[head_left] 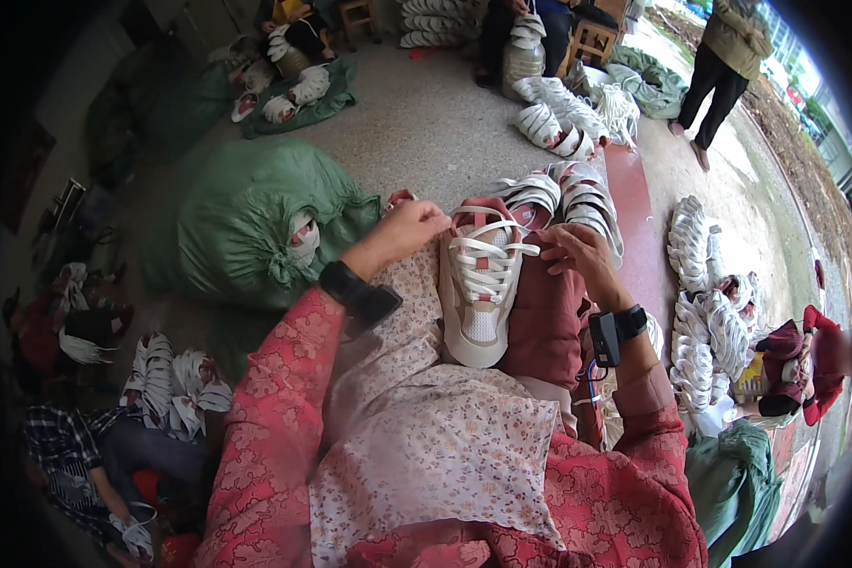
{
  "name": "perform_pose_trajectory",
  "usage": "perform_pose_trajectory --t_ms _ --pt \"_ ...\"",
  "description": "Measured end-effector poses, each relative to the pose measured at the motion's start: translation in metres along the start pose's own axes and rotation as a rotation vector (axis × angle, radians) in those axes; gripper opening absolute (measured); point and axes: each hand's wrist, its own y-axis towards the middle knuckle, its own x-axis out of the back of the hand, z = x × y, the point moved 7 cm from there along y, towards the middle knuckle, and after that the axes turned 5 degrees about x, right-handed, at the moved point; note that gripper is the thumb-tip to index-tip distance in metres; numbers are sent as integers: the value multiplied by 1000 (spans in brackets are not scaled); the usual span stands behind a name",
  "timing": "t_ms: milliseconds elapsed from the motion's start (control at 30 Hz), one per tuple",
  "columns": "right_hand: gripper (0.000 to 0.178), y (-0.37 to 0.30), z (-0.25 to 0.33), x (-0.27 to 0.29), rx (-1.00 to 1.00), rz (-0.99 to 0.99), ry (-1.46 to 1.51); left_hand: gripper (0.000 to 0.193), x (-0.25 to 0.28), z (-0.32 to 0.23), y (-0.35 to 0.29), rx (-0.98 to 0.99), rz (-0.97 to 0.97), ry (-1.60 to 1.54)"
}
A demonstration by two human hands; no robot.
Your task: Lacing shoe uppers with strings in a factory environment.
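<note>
While the shoe point(481, 289) lies sole-down on the person's lap, toe toward the body and heel away, the lacing step appears to be in hand: white laces point(488, 254) already cross the upper in several rows, and both hands work at the far, ankle end. The next move, as judged from this layout, calls for a firm pinch on a lace end and a steady pull through the top eyelets, with the shoe held from sliding on the floral apron point(426, 426).

The left hand point(409, 227) is curled, fingers drawn together at the rim of the shoe opening; it seems to pinch the lace or the tongue edge, but the exact contact is hidden behind the knuckles. The right hand point(577, 251) is half closed, fingertips bent onto the right side of the collar, touching the lace there. Each wrist carries a black band.

Just beyond the shoe, more laced shoes point(563, 194) lie stacked. To the left sits a green sack point(246, 222). Farther off, other shoe piles point(563, 123) cover the floor, and other people sit or stand there.
</note>
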Motion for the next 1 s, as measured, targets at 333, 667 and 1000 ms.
perform_pose_trajectory --t_ms 333,667,1000 --pt "55 51 -9 -36 -4 255 -258 59 -33 12 50 48 144 -26" --pt "57 21 -14 -18 -24 100 86 65 -46 -12 41 88 244 -636" --pt "61 18 -57 -32 -224 259 143 69 34 -3 -2 182 502 -1126"
